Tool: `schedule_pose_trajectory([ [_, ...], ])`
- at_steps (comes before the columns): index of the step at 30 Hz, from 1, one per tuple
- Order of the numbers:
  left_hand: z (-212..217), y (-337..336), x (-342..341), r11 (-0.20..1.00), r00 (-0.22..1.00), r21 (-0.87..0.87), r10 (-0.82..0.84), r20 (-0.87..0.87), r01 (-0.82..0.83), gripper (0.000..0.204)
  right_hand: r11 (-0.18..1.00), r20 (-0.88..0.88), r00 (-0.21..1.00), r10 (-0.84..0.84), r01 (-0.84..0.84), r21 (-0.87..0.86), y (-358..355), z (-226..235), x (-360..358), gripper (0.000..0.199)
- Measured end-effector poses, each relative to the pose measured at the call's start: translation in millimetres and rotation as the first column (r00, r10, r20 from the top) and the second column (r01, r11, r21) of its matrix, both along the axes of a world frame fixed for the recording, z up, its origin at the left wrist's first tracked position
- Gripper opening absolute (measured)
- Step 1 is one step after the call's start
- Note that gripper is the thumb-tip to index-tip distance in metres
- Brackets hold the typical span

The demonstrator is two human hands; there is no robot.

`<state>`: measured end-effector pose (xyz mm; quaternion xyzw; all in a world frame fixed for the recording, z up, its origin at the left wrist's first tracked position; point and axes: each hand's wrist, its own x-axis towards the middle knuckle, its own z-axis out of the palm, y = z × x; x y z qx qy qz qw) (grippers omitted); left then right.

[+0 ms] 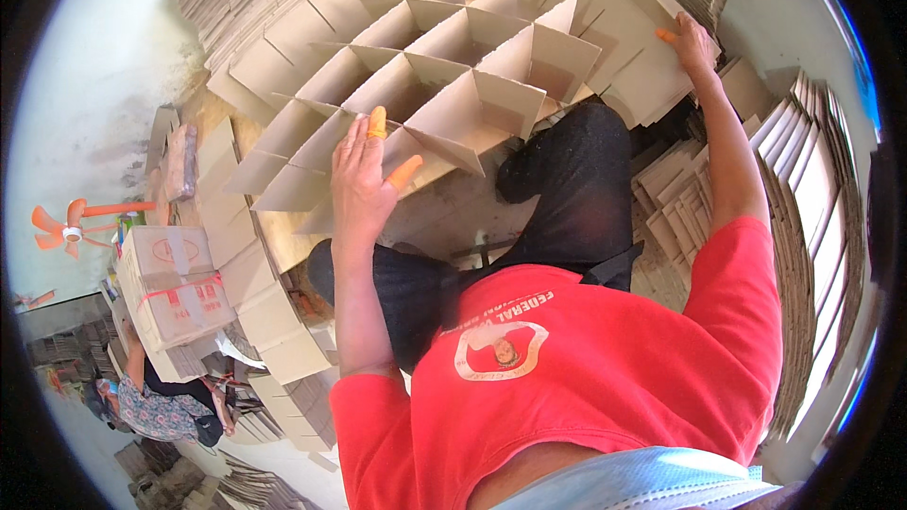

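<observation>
A cardboard divider grid [505, 99] of interlocked slotted strips stands before me, its cells facing up. At its near left edge, my left hand [364, 179] lies against a panel with fingers stretched out and thumb apart. Orange finger covers sit on its thumb and one finger. Off to the right, my right hand [694, 45] reaches to the outer edge of a layer of flat slotted cardboard strips [628, 47]. Its orange-covered thumb rests on top and its fingers bend over the edge; the fingertips are partly hidden.
More slotted cardboard [274, 52] lies behind the grid. Stacked cardboard [803, 217] stands at the right. To the left are a taped carton [175, 274], an orange fan [71, 231] and another person [165, 411] in a patterned top. My bent knees are under the work.
</observation>
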<state>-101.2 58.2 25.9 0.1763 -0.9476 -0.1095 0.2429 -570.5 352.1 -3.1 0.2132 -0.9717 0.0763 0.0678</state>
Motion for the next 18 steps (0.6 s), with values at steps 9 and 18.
schedule_pose_trajectory([
  [9,1,-17,64,0.974,0.97,-0.008,0.223,-0.098,-0.225,0.051,0.706,-0.678,0.716,0.163,-0.565,-0.427,-61,135,123,0.041],
  [18,-22,-31,103,0.957,0.956,0.181,0.256,-0.146,-0.229,0.021,0.253,0.203,0.335,0.92,-0.114,-0.961,-175,200,269,0.054],
])
